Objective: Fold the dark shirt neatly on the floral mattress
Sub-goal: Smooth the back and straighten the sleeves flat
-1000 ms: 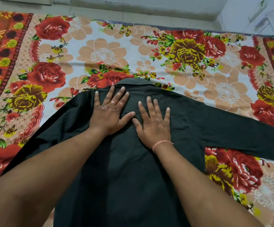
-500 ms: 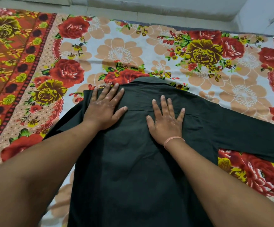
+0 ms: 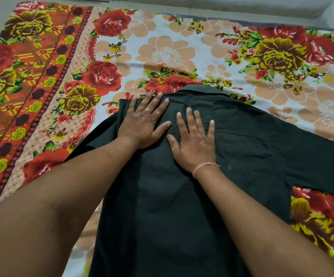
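- The dark green-black cotton shirt (image 3: 162,206) lies back-up on the floral-print mattress (image 3: 162,47), collar pointing away from the person, right sleeve stretched out to the side.
- The left hand (image 3: 142,124) rests flat near the left shoulder, fingers (image 3: 152,102) spread, pinching nothing.
- The right hand (image 3: 194,140) lies flat just beside it on the yoke, palm down, fingers splayed, a thin pink thread bracelet (image 3: 204,166) at the wrist.
- The cloth looks light, soft and limp; it will likely crease and slide easily, so shoulder seam and sleeve edge seem the best places to take hold.
- No containers are in view.
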